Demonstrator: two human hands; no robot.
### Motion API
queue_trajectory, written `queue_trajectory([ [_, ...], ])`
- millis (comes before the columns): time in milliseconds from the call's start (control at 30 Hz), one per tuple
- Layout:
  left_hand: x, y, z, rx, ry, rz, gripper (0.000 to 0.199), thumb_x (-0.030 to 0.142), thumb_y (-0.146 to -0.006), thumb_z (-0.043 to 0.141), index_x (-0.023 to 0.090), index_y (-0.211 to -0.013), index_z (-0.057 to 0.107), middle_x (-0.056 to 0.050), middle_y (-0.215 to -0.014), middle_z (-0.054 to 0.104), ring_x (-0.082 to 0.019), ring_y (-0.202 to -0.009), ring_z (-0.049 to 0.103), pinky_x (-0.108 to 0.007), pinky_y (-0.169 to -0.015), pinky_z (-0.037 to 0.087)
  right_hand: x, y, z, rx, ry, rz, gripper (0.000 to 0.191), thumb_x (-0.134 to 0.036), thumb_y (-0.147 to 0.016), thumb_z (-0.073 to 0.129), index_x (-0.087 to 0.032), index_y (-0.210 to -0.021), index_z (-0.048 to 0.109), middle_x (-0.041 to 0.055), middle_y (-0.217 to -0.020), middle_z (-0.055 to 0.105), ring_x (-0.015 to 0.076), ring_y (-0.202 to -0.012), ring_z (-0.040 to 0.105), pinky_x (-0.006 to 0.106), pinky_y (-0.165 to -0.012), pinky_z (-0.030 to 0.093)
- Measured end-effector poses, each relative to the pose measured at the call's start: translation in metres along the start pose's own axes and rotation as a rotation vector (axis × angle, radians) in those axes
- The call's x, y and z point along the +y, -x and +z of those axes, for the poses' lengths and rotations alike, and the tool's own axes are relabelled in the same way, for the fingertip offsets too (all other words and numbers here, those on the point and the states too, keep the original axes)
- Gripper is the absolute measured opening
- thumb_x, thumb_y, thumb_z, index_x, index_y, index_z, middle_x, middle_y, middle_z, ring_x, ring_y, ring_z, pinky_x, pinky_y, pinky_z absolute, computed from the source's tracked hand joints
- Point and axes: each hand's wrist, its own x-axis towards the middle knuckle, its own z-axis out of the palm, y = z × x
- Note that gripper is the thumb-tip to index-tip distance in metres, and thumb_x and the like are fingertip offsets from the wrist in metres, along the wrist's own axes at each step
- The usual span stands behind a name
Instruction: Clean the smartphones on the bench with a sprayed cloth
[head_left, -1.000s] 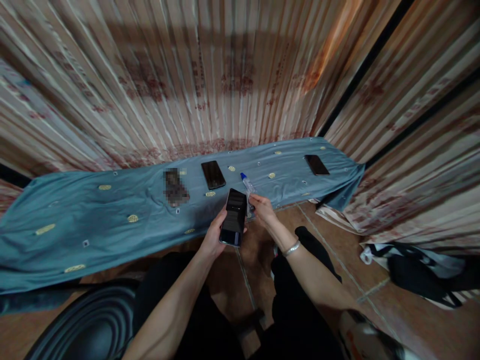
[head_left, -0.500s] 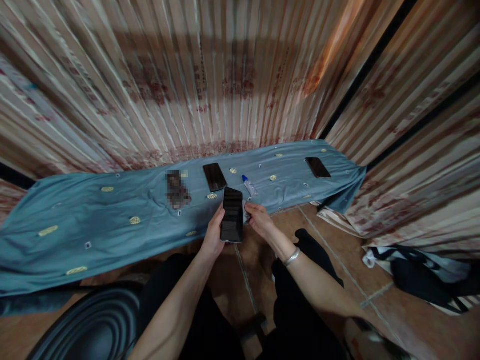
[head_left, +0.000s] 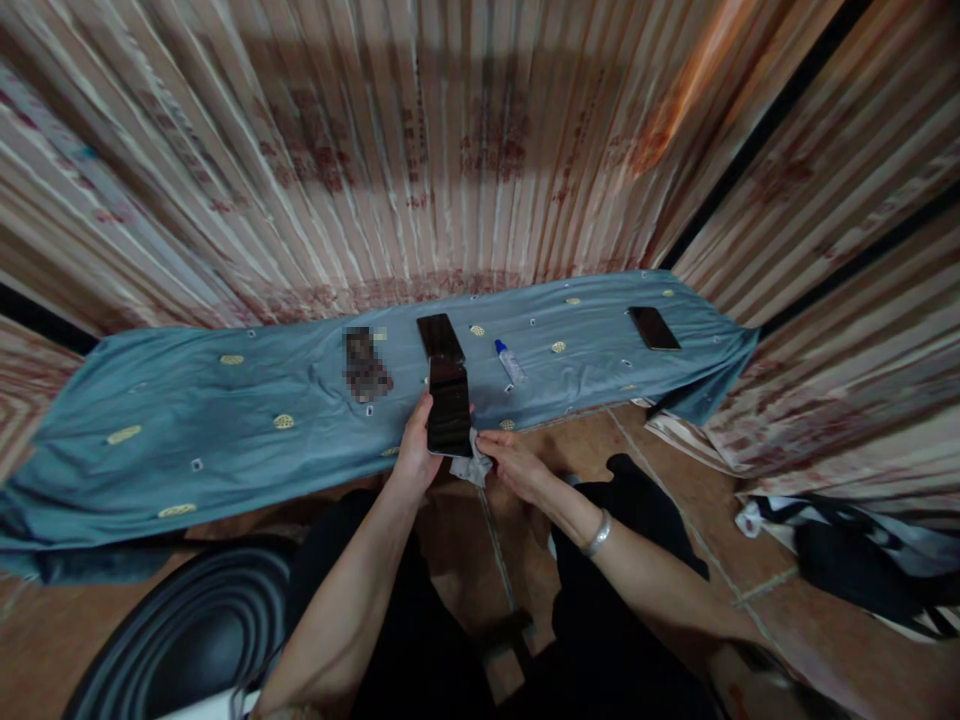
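A dark smartphone [head_left: 448,410] is gripped by its left edge in my left hand [head_left: 415,445], held up over the near edge of the bench with its glossy face toward me. My right hand [head_left: 514,462] pinches a crumpled pale grey cloth [head_left: 471,466] at the phone's lower right corner; part of the cloth is hidden behind the phone. Just beyond the held phone lies a second dark phone [head_left: 441,337] on the blue-green sheet [head_left: 247,440]. To its right rests a small clear bottle with a blue cap [head_left: 510,360].
A third dark phone [head_left: 654,328] lies near the sheet's right end. Left of the middle is a pixelated item [head_left: 365,365]. Striped curtains [head_left: 360,180] hang behind. A black ribbed round stool [head_left: 187,630] stands at lower left, and dark bundled fabric [head_left: 862,555] lies at right.
The held phone has shifted a little left and up in view. My right hand has moved down along its right edge, and more of the cloth now shows below the phone.
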Motion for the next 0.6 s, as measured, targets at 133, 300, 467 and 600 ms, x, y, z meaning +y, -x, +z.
queue_trajectory([
  [133,0.006,-0.002,-0.002,0.044,0.048,-0.053,0.034,0.03,-0.097,0.041,0.011,-0.113,0.064,-0.008,-0.083,0.075,-0.024,-0.087,0.073,-0.038,-0.082,0.057,-0.003,0.008,0.001,-0.09,0.032,0.047,0.037,-0.05,-0.062,0.082,-0.017,-0.066,0.067,-0.0018,-0.059,0.062,0.0099,-0.051,0.052,0.023,-0.054,0.04],
  [300,0.007,-0.007,-0.006,0.066,0.094,-0.104,0.04,0.034,-0.096,0.04,0.009,-0.114,0.065,-0.012,-0.086,0.075,-0.023,-0.08,0.073,-0.039,-0.079,0.058,-0.006,0.01,-0.001,-0.068,0.335,-0.157,0.034,-0.051,-0.077,0.069,-0.018,-0.07,0.068,-0.0027,-0.061,0.063,0.0108,-0.056,0.054,0.022,-0.057,0.041],
  [467,0.005,-0.009,-0.007,0.092,0.108,-0.093,0.04,0.035,-0.097,0.037,0.011,-0.113,0.064,-0.01,-0.083,0.074,-0.022,-0.072,0.071,-0.041,-0.077,0.058,-0.012,0.016,-0.004,0.047,0.901,-0.509,0.021,-0.032,-0.092,0.054,-0.021,-0.101,0.07,0.0035,-0.088,0.073,0.0183,-0.081,0.066,0.03,-0.077,0.051],
  [600,0.004,-0.008,-0.004,0.104,0.114,-0.096,0.035,0.035,-0.097,0.039,0.014,-0.104,0.066,-0.006,-0.077,0.072,-0.019,-0.067,0.069,-0.04,-0.077,0.057,-0.018,0.021,-0.002,0.045,1.174,-0.835,0.029,-0.025,-0.098,0.044,-0.019,-0.114,0.068,0.0125,-0.113,0.07,0.0237,-0.103,0.064,0.04,-0.093,0.052],
])
